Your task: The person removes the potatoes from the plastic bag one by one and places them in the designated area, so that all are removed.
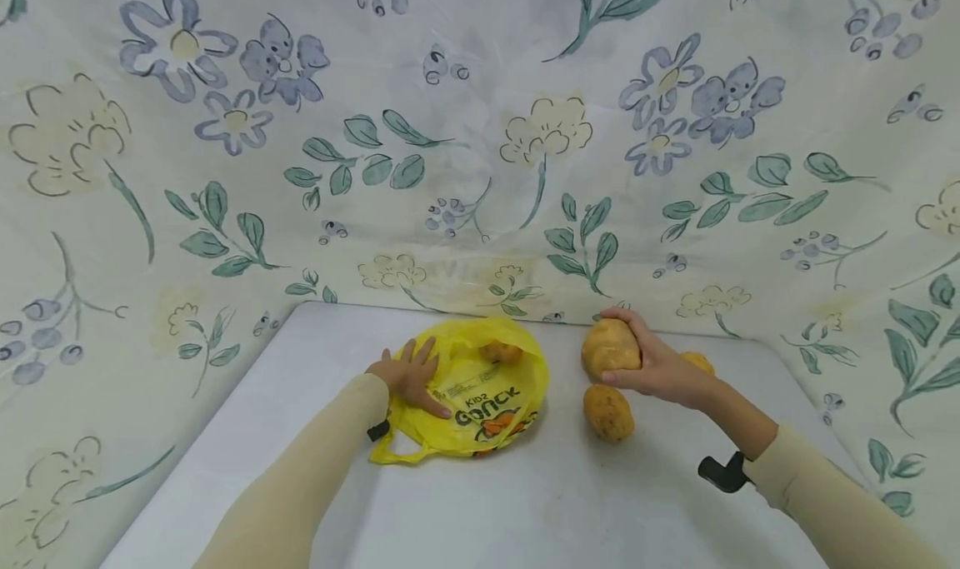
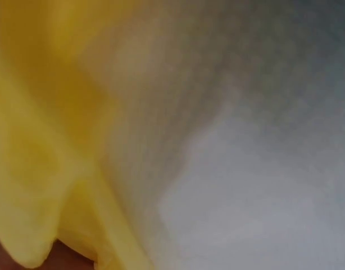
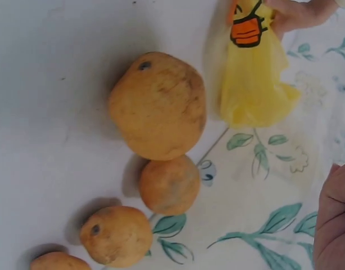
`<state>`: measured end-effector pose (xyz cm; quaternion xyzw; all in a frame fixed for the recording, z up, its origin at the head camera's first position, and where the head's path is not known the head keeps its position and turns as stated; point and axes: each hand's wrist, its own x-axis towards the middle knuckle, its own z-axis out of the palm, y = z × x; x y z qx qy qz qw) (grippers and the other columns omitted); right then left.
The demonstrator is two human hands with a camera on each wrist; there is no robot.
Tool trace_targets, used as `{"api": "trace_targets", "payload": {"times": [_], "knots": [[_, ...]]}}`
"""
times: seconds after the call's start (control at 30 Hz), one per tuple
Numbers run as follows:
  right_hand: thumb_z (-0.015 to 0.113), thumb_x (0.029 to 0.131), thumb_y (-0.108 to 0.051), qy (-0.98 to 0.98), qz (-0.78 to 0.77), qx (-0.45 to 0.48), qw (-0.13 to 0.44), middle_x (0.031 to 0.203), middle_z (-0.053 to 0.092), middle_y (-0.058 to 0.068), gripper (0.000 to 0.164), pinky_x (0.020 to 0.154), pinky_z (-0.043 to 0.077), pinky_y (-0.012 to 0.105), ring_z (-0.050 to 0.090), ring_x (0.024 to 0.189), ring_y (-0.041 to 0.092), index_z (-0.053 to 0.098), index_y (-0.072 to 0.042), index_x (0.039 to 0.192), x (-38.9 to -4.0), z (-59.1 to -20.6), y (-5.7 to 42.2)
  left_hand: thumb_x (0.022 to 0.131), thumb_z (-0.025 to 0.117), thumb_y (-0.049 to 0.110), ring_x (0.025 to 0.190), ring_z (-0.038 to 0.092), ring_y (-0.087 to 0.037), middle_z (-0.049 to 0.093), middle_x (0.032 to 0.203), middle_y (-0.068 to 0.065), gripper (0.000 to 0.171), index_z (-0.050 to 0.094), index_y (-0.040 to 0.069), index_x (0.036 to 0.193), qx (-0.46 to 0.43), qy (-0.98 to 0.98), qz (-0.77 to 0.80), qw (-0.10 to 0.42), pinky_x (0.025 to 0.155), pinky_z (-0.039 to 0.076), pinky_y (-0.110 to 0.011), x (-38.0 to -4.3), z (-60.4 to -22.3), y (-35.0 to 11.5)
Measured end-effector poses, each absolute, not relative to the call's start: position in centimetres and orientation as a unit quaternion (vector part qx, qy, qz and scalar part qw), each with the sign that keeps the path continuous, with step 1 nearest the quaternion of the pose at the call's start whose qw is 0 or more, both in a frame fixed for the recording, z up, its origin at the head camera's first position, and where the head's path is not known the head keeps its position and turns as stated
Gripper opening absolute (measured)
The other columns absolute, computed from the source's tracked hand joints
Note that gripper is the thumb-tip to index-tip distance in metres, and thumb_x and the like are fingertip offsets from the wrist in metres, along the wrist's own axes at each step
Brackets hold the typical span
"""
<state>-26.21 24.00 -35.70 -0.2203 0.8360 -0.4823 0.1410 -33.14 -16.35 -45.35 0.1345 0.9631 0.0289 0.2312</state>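
A yellow plastic bag (image 1: 480, 402) printed with dark letters lies on the table, a potato (image 1: 501, 351) showing in its mouth. My left hand (image 1: 412, 379) rests on the bag's left side with fingers spread. The left wrist view is a blur of yellow plastic (image 2: 26, 157), with little of the hand showing. Right of the bag, my right hand (image 1: 663, 373) grips a large potato (image 1: 609, 348) between thumb and fingers. Just below it lies another potato (image 1: 608, 413). Only an edge of the right hand (image 3: 334, 222) appears in the right wrist view.
Another potato (image 1: 698, 361) is partly hidden behind the right hand. The right wrist view shows several potatoes in a line, including a small round potato (image 3: 169, 184). A floral cloth (image 1: 480, 136) rises behind the white table (image 1: 510, 519).
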Motion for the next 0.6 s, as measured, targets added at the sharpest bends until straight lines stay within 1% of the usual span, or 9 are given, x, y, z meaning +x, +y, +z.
{"api": "trace_targets", "payload": {"times": [0.17, 0.33, 0.43, 0.53, 0.6], "knots": [[0.076, 0.088, -0.02, 0.838, -0.484, -0.215, 0.128, 0.141, 0.031, 0.02, 0.084, 0.077, 0.052, 0.039, 0.048, 0.105, 0.034, 0.019, -0.026, 0.149, -26.1, -36.2, 25.3, 0.066, 0.064, 0.085, 0.153, -0.007, -0.041, -0.012, 0.167, -0.01, 0.126, 0.018, 0.013, 0.159, 0.136, 0.962, 0.03, 0.236, 0.118, 0.001, -0.068, -33.4, -45.6, -16.6], [0.079, 0.085, -0.02, 0.847, -0.478, -0.201, 0.119, 0.138, 0.035, 0.02, 0.085, 0.079, 0.052, 0.039, 0.049, 0.106, 0.034, 0.021, -0.025, 0.148, -26.1, -36.7, 26.4, 0.066, 0.064, 0.085, 0.153, -0.008, -0.041, -0.012, 0.167, -0.01, 0.126, 0.018, 0.013, 0.159, 0.134, 0.962, 0.036, 0.234, 0.118, 0.0, -0.068, -33.4, -45.6, -16.7], [0.08, 0.084, -0.022, 0.857, -0.465, -0.188, 0.117, 0.128, 0.041, 0.021, 0.086, 0.074, 0.051, 0.039, 0.05, 0.1, 0.033, 0.021, -0.026, 0.147, -26.1, -37.0, 27.1, 0.066, 0.064, 0.085, 0.153, -0.008, -0.041, -0.012, 0.167, -0.01, 0.126, 0.018, 0.013, 0.159, 0.134, 0.962, 0.036, 0.235, 0.118, 0.0, -0.068, -33.3, -45.6, -16.7], [0.08, 0.084, -0.022, 0.862, -0.46, -0.18, 0.114, 0.12, 0.044, 0.022, 0.086, 0.07, 0.05, 0.038, 0.05, 0.096, 0.031, 0.021, -0.026, 0.147, -25.9, -37.2, 27.7, 0.066, 0.063, 0.086, 0.153, -0.007, -0.04, -0.012, 0.167, -0.009, 0.126, 0.018, 0.014, 0.159, 0.134, 0.963, 0.029, 0.232, 0.119, 0.001, -0.068, -33.2, -45.6, -16.6], [0.079, 0.084, -0.022, 0.862, -0.463, -0.172, 0.117, 0.116, 0.044, 0.022, 0.085, 0.063, 0.048, 0.035, 0.051, 0.088, 0.029, 0.021, -0.026, 0.147, -25.7, -37.4, 28.1, 0.067, 0.063, 0.085, 0.153, -0.006, -0.04, -0.011, 0.167, -0.009, 0.125, 0.019, 0.013, 0.159, 0.136, 0.963, 0.026, 0.231, 0.118, 0.002, -0.068, -33.2, -45.5, -16.5]]}}
